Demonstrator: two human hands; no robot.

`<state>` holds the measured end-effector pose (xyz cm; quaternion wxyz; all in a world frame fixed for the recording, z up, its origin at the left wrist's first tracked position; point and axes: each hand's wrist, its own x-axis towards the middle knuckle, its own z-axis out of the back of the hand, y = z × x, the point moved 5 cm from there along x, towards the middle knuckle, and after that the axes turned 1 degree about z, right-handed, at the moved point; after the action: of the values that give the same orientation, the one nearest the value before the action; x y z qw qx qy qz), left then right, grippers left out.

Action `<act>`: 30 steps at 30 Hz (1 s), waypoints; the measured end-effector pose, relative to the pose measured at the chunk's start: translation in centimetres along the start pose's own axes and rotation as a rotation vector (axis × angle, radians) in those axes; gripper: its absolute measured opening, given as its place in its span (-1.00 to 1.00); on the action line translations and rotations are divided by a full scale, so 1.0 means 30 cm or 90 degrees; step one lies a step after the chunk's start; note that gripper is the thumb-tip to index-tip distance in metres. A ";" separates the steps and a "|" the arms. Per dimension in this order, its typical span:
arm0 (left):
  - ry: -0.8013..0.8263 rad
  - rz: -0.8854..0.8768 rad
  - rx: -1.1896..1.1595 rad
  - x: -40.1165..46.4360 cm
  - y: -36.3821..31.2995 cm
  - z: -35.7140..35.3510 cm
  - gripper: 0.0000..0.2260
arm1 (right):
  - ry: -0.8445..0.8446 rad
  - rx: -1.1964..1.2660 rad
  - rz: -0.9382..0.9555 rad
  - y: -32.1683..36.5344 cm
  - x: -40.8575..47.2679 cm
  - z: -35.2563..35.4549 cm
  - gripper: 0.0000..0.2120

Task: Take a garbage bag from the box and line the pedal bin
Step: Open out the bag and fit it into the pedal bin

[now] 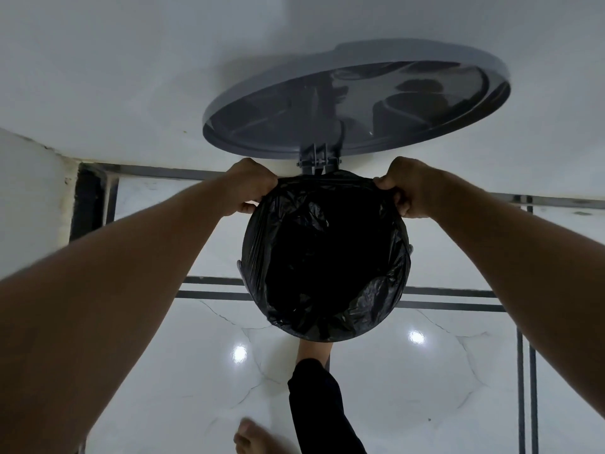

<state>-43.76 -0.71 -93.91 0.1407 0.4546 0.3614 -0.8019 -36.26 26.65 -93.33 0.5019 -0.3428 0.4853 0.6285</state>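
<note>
A black garbage bag (327,257) hangs inside the round pedal bin and its edge is folded over most of the rim. The bin's grey lid (357,103) stands up at the far side on its hinge (317,160). My left hand (252,186) grips the bag's edge at the far left of the rim. My right hand (406,188) grips the bag's edge at the far right of the rim. A bare foot (314,350) sits at the bin's near base, where the pedal is hidden. The box of bags is out of view.
The bin stands on glossy white floor tiles (425,388) with dark lines, close to a white wall (131,77) behind the lid. My other bare foot (258,437) rests on the floor at the bottom edge. A dark gap (88,201) shows at the left wall corner.
</note>
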 end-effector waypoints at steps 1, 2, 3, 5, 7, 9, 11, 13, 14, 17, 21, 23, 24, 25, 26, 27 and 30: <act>0.025 -0.005 0.005 0.006 0.002 0.004 -0.94 | 0.005 -0.005 -0.012 0.002 0.005 0.001 -0.89; 0.047 -0.009 0.012 0.012 0.006 0.006 -0.94 | 0.011 -0.011 -0.024 0.004 0.006 0.002 -0.88; 0.063 -0.010 0.012 0.016 0.010 0.006 -0.94 | 0.020 -0.018 -0.035 0.007 0.006 0.001 -0.87; 0.077 -0.007 -0.002 0.030 0.011 0.003 -0.89 | 0.031 -0.032 -0.054 0.009 0.012 -0.002 -0.85; 0.079 -0.008 -0.004 0.040 0.008 -0.006 -0.86 | 0.026 -0.030 -0.064 0.006 0.025 -0.003 -0.84; 0.085 -0.013 0.004 0.040 0.004 -0.012 -0.86 | 0.016 -0.014 -0.062 0.004 0.035 -0.002 -0.86; 0.095 -0.028 -0.005 0.032 0.003 -0.015 -0.86 | 0.014 -0.001 -0.038 0.004 0.035 -0.005 -0.85; 0.089 -0.046 -0.044 0.024 0.009 -0.014 -0.83 | 0.010 -0.014 0.019 0.010 0.028 -0.010 -0.80; 0.083 -0.047 -0.073 0.023 0.017 -0.011 -0.80 | -0.005 -0.038 0.047 0.015 0.023 -0.009 -0.78; 0.067 -0.054 -0.152 0.018 0.038 -0.004 -0.82 | -0.075 -0.106 0.093 0.032 0.010 -0.001 -0.81; 0.005 -0.055 -0.185 0.014 0.029 -0.016 -0.75 | -0.086 -0.093 0.137 0.060 -0.003 -0.007 -0.84; -0.008 -0.005 -0.222 0.019 0.027 -0.028 -0.70 | -0.058 -0.112 0.161 0.071 -0.013 -0.019 -0.74; -0.003 0.017 -0.230 0.021 0.023 -0.034 -0.67 | -0.042 -0.119 0.164 0.077 -0.018 -0.023 -0.70; 0.008 0.033 -0.231 0.023 0.016 -0.041 -0.66 | -0.021 -0.122 0.159 0.079 -0.020 -0.026 -0.70; 0.023 0.045 -0.232 0.023 0.008 -0.048 -0.68 | -0.002 -0.126 0.153 0.081 -0.023 -0.028 -0.72; 0.040 0.058 -0.235 0.018 -0.001 -0.054 -0.70 | 0.011 -0.136 0.152 0.083 -0.020 -0.029 -0.73; 0.081 0.087 -0.258 0.016 -0.019 -0.068 -0.72 | 0.013 -0.137 0.166 0.084 -0.019 -0.025 -0.90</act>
<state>-43.07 1.18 -94.70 0.2599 0.4903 0.4916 -0.6711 -38.58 25.71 -92.34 0.3714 -0.3356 0.4605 0.7331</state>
